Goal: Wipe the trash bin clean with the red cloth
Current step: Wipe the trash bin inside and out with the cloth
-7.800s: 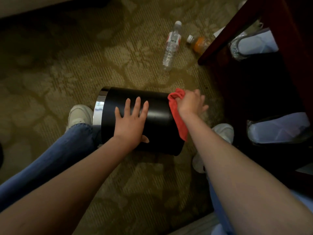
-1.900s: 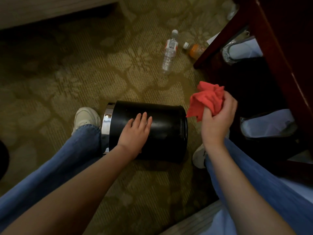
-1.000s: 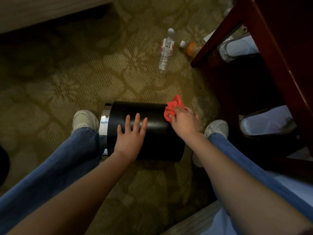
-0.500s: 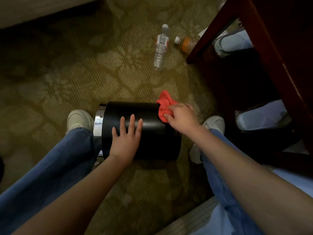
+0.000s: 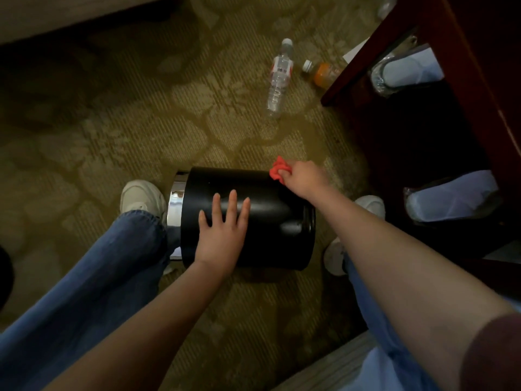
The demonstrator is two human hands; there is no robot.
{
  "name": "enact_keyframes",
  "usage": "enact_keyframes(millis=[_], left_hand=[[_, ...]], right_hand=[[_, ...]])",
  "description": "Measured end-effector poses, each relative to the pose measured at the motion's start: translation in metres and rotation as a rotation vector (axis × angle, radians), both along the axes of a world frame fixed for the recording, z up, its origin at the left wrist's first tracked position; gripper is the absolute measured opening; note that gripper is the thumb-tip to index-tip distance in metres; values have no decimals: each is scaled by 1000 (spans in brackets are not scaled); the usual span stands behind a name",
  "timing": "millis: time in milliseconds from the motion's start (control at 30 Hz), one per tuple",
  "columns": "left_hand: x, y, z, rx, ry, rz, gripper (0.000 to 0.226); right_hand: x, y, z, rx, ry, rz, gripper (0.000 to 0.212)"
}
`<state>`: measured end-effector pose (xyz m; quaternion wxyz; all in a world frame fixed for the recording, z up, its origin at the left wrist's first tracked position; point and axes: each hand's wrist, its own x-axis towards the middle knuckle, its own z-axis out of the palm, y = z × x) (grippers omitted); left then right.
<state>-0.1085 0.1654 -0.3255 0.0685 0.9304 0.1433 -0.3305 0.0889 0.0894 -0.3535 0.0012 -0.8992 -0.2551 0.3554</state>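
Observation:
A black round trash bin [image 5: 270, 221] with a chrome rim lies on its side on the patterned carpet between my feet, rim to the left. My left hand [image 5: 222, 230] rests flat on its upper side, fingers straight and spread. My right hand [image 5: 303, 179] grips the bunched red cloth [image 5: 277, 171] and presses it on the bin's far upper edge near the base end. Only a small part of the cloth shows past my fingers.
A clear water bottle [image 5: 279, 80] and an orange drink bottle [image 5: 321, 73] lie on the carpet beyond the bin. A dark red wooden table [image 5: 479, 88] stands at the right with plastic-wrapped items [image 5: 451, 196] under it. My white shoes flank the bin.
My right hand brought the cloth down from mid-air onto the bin, then slid it toward the far edge. The left hand stayed flat on the bin.

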Motion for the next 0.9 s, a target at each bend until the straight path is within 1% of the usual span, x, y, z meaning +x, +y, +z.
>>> enact_keyframes(millis=[100,233,300,367,433,567,667,767,833,867,900], left_hand=[[0,0,1,-8,-5,14,89],[-3,-3,4,-12,0,36,88],[1,0,7,-37,2,54,83],[6,2,11,-54,-9,85,74],[7,2,13,-49,-21,93,70],[0,0,9,-74,-45,83,64],[-4,4,4,-65,-111,54,70],[-5,4,-1,-51,-122,34,68],[-8,2,-3,-39,-157,23,61],[-9,0,-6,-12,-197,27,55],[-9,-1,-5,-6,-188,15,53]], right_hand=[[-8,-1,2,49,-32,-22,37],[-47,-15,22,221,-111,77,34],[-67,-5,28,303,-82,121,34],[-79,17,30,335,-38,99,35],[-81,40,32,313,-2,83,34],[-72,64,19,217,23,156,33],[-58,82,3,144,60,74,32],[-49,97,-4,96,80,44,31],[-52,94,2,134,73,111,32],[-58,89,8,171,64,174,32],[-63,84,15,203,54,246,32]])
